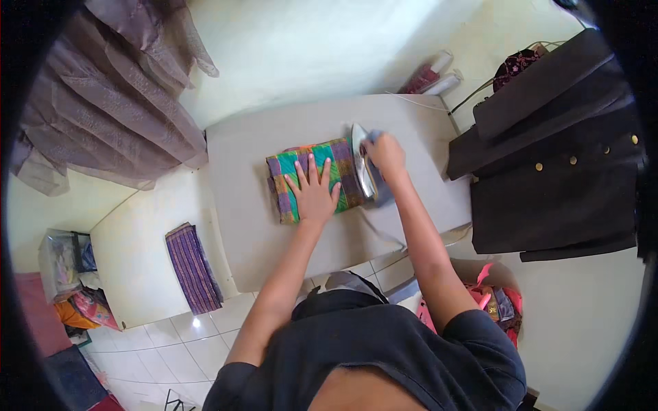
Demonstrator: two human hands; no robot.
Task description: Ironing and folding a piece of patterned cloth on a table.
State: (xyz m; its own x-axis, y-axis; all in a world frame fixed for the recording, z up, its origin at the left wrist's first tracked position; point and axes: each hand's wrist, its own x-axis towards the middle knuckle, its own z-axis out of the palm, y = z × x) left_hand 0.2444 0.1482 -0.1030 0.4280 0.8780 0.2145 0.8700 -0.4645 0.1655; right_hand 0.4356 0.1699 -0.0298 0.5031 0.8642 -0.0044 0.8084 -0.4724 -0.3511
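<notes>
A folded plaid cloth (342, 159) in green, purple and orange lies on a beige padded ironing surface (247, 246). My left hand (314, 198) rests flat on the cloth with its fingers spread, gripping nothing. At the cloth's right edge, my right hand (386, 154) grips the handle of a clothes iron (363, 172). The iron's tip points away from me, and its metal soleplate is partly turned toward the cloth. Slight blur shows around the iron, so whether it touches the cloth is hard to tell.
A folded purple striped cloth (194, 268) lies on a white surface at the left. Sheer curtains (118, 103) hang at the upper left. A dark jacket with gold buttons (555, 205) hangs at the right, above a basket of clothes (506, 308). The iron's cord (378, 228) trails toward me.
</notes>
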